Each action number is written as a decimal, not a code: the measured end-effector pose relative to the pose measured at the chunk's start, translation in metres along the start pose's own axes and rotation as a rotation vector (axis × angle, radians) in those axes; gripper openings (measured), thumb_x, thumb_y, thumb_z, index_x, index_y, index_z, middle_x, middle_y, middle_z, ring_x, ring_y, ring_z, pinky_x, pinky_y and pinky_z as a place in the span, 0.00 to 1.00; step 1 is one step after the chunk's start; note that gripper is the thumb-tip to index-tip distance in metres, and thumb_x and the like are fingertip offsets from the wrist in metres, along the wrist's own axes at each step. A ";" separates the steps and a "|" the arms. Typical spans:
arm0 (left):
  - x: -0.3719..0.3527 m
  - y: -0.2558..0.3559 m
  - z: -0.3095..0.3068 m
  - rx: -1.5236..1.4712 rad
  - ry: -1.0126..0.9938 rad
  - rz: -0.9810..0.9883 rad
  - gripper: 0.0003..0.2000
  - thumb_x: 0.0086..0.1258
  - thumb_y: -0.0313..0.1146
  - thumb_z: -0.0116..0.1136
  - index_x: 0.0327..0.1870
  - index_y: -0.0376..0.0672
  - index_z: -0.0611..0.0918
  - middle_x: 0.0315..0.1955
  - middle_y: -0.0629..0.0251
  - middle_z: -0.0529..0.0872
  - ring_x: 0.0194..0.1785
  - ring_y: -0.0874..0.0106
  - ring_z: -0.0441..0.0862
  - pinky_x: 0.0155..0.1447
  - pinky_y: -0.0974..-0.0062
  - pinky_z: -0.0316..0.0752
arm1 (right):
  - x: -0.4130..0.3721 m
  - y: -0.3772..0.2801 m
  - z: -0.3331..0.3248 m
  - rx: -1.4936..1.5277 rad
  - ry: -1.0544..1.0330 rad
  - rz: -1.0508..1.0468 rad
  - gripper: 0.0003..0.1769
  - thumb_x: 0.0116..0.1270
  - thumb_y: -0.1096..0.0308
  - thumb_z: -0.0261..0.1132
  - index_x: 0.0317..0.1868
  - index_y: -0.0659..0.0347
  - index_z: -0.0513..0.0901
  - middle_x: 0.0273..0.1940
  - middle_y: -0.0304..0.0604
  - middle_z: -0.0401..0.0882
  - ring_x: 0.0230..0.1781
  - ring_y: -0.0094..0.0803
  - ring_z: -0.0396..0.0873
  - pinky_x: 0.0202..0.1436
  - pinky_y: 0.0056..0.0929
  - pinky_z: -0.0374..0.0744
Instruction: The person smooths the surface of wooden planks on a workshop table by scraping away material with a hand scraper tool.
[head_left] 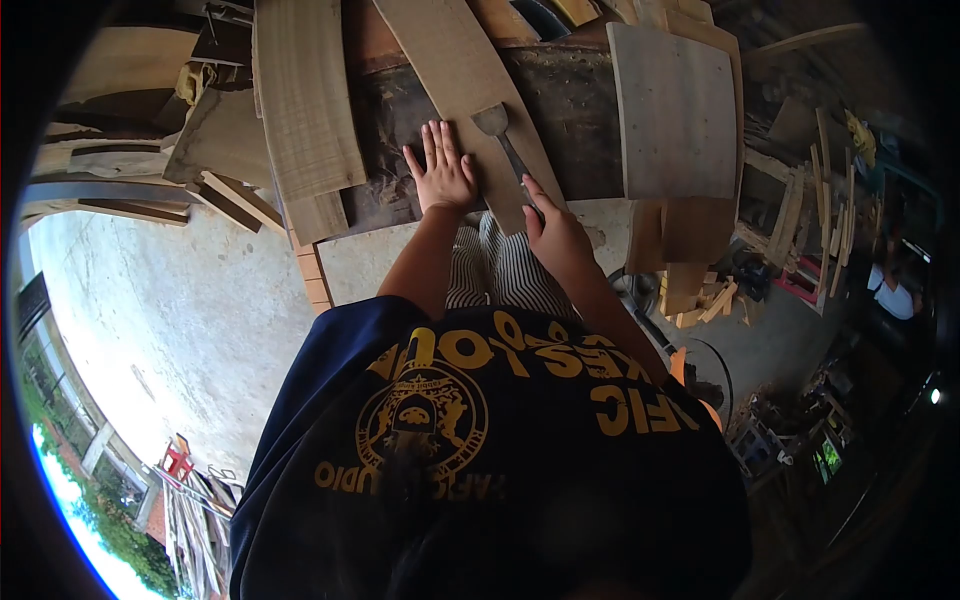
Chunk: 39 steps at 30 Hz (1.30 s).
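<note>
A long wooden board point(460, 70) lies slanting across the dark workbench point(385, 100), its near end reaching past the bench edge. My left hand point(443, 180) is flat with its fingers spread, at the board's left edge. In my right hand point(558, 232) is the handle of a putty knife point(513, 155), with the index finger stretched along it. The knife's wide metal blade point(490, 120) rests against the board's face, to the right of my left fingertips.
Other boards lie on the bench, a brown plank point(305, 100) at left and a greyish panel point(675, 110) at right. Wood offcuts point(710, 300) are piled at lower right. Stacked timber point(130, 160) stands at far left. Another person point(893, 292) is at the far right.
</note>
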<state>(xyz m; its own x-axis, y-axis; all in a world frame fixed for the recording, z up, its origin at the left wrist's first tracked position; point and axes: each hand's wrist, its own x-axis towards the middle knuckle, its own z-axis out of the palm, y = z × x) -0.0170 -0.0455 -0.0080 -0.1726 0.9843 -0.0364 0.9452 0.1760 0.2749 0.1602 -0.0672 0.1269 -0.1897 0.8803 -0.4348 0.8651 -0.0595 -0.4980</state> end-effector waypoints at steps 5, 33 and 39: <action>-0.001 0.001 0.000 0.035 -0.034 0.000 0.33 0.73 0.46 0.28 0.75 0.38 0.46 0.76 0.57 0.46 0.79 0.64 0.38 0.76 0.47 0.25 | -0.037 0.015 -0.006 -0.016 -0.068 0.015 0.27 0.71 0.60 0.55 0.70 0.43 0.66 0.29 0.58 0.82 0.30 0.53 0.82 0.33 0.45 0.80; -0.002 0.003 -0.010 -0.026 -0.038 -0.031 0.34 0.71 0.46 0.38 0.76 0.43 0.50 0.76 0.62 0.51 0.79 0.67 0.43 0.76 0.48 0.30 | 0.120 -0.090 -0.027 0.082 0.029 -0.065 0.24 0.70 0.64 0.54 0.66 0.53 0.70 0.46 0.64 0.79 0.46 0.58 0.79 0.49 0.46 0.79; -0.002 0.003 -0.012 -0.037 -0.038 -0.058 0.33 0.71 0.48 0.38 0.76 0.47 0.53 0.75 0.66 0.53 0.78 0.69 0.46 0.77 0.48 0.33 | 0.096 -0.072 -0.022 0.088 -0.039 -0.009 0.24 0.70 0.64 0.54 0.66 0.53 0.70 0.45 0.63 0.80 0.46 0.59 0.79 0.49 0.46 0.79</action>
<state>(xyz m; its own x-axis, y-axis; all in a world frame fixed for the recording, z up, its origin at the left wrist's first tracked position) -0.0172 -0.0471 0.0049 -0.2154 0.9724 -0.0892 0.9231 0.2326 0.3063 0.0897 0.0317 0.1372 -0.2170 0.8619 -0.4583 0.8195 -0.0942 -0.5653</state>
